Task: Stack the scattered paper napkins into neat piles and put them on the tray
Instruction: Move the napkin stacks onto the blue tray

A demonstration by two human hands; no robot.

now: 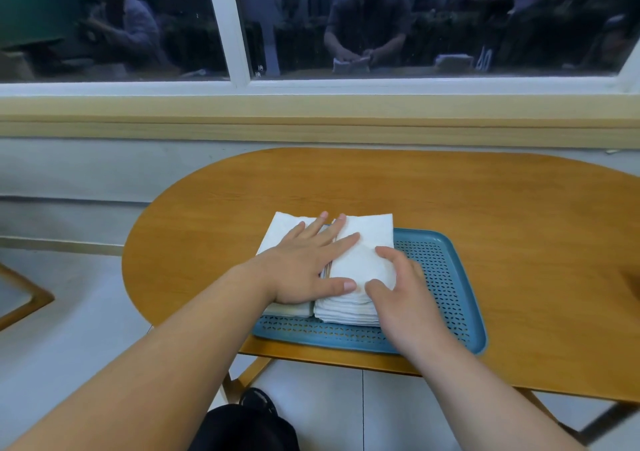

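The bench [381, 187] has an orange-brown wooden top with a rounded left end and stands close to the wall under a window sill. A pale wooden leg [254, 371] shows below its near edge. A blue tray [446, 277] with a perforated floor lies flat on the bench, near the front edge. The right napkin pile [367, 243] sits in the tray. Whether the left napkin pile [282, 229] also touches the bare wood cannot be told.

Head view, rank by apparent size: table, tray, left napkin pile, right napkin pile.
1. table
2. tray
3. left napkin pile and right napkin pile: they look alike and both are partly covered, so unranked.
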